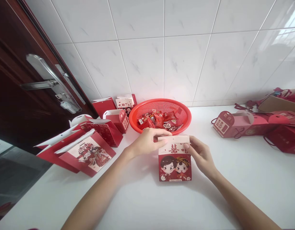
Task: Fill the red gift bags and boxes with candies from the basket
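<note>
A small red and white wedding gift bag (pixel 175 166), printed with a cartoon couple, stands upright on the white table in front of me. My left hand (pixel 151 140) pinches the left side of its pale top edge, thumb at the front and fingers behind. At the right side of the top, my right hand (pixel 201 155) grips the bag with its thumb on the front; its other fingers are partly hidden behind. Just beyond the bag sits a red plastic basket (pixel 185 111) holding many wrapped candies (pixel 159 121).
On the left stand several red gift bags (pixel 89 153) and a small gift box (pixel 117 119). Folded red gift boxes (pixel 233 123) line the right side, near a cardboard box (pixel 279 103). A tiled wall (pixel 140 67) rises behind; a dark door (pixel 15 73) is at left.
</note>
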Demonstrator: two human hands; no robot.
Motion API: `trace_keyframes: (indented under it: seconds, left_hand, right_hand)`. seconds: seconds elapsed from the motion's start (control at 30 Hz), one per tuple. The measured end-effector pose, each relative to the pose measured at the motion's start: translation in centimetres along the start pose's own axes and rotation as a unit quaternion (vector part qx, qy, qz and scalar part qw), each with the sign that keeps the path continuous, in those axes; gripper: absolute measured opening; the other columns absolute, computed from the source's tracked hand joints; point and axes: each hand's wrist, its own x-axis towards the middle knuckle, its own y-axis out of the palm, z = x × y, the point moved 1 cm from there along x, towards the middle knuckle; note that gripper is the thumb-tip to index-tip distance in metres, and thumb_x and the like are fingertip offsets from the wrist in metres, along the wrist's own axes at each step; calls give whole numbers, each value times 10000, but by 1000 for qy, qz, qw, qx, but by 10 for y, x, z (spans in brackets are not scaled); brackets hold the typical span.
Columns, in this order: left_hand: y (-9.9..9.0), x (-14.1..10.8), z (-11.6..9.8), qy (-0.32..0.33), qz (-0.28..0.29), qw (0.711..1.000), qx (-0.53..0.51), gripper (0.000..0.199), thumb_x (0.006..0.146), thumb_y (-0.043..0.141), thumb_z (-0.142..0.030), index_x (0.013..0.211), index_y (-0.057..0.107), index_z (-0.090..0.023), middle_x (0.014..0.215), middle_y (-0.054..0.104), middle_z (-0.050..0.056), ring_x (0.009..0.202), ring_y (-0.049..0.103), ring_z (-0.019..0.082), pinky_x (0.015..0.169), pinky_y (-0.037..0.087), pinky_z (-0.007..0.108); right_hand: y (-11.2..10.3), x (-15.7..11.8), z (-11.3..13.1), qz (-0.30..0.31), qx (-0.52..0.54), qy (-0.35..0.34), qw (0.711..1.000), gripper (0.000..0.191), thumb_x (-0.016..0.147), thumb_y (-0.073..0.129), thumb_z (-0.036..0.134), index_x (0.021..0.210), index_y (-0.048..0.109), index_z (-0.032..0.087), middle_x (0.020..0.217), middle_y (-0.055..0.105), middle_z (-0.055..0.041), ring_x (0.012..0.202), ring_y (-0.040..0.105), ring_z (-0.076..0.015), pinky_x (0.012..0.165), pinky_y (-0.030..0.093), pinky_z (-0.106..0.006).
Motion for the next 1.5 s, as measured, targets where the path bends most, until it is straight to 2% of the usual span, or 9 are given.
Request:
trace_keyframes:
  seconds: [0.17,0.27,0.4,0.63,0.77,1.03,1.13,1.27,1.5]
  left_hand:
    - [14,-2,-3,3,12,1000,5,431,875,593,-168,1286,719,-187,1190,788,31,1080,742,230,879,603,280]
    - [21,-2,-4,20,-16,999,-22,325,924,643,-297,1200,761,-174,1182,793,38,1127,732,239,988,581,299]
    - [25,-2,-5,-1,-22,997,-72,288,919,686,-338,1132,787,-174,1127,809,34,1084,754,247,966,612,316]
    - [26,-2,-4,-26,-21,993,-116,377,904,722,-330,1235,754,-154,1271,753,53,1218,698,270,1075,581,364]
    - [27,-2,-3,-17,-12,992,-126,377,912,713,-299,1261,742,-158,1279,748,43,1228,692,266,1088,575,365]
    - [29,-3,-3,19,0,993,-116,346,931,685,-314,1235,756,-165,1287,745,43,1246,681,258,1111,558,372]
    - [24,-3,0,14,17,997,-78,411,922,696,-342,1305,719,-194,1323,728,47,1240,684,274,1063,587,371]
    - [5,-3,0,-9,46,999,-13,496,928,680,-361,1402,643,-219,1313,736,61,1185,715,279,982,611,360]
    - [-24,-5,-3,-27,64,997,21,308,915,671,-417,1102,798,-207,1130,806,40,1054,738,254,904,576,310]
  right_hand:
    - [1,-1,-1,10,-37,-19,999,308,990,611,481,1125,706,221,974,741,-58,821,667,-205,747,566,-310]
    - [2,-2,-1,11,-54,-26,998,329,985,615,496,1130,712,217,961,733,-58,784,629,-193,746,557,-318]
    - [3,-3,-1,13,-61,-21,998,343,998,588,492,1157,707,213,928,709,-55,804,621,-200,763,555,-321]
    - [6,-4,1,20,-58,-6,998,449,1020,522,524,1311,653,209,1152,727,-86,985,674,-244,897,573,-358]
    - [9,-5,3,-1,-60,-24,998,444,1038,482,522,1269,689,204,1214,731,-94,1140,668,-271,966,550,-355]
    - [11,-3,6,-43,-68,-28,996,398,1012,530,537,961,728,195,864,730,-49,753,647,-197,677,529,-276]
    - [10,-4,5,-59,-82,-31,994,412,994,554,553,850,688,191,734,656,-25,667,575,-170,609,482,-262]
    - [8,-4,4,-65,-93,-33,993,400,996,555,542,822,655,196,731,644,-26,663,558,-166,584,455,-260]
    - [5,-3,6,-72,-100,-28,992,396,1000,539,554,839,651,210,773,664,-36,713,598,-192,635,483,-281]
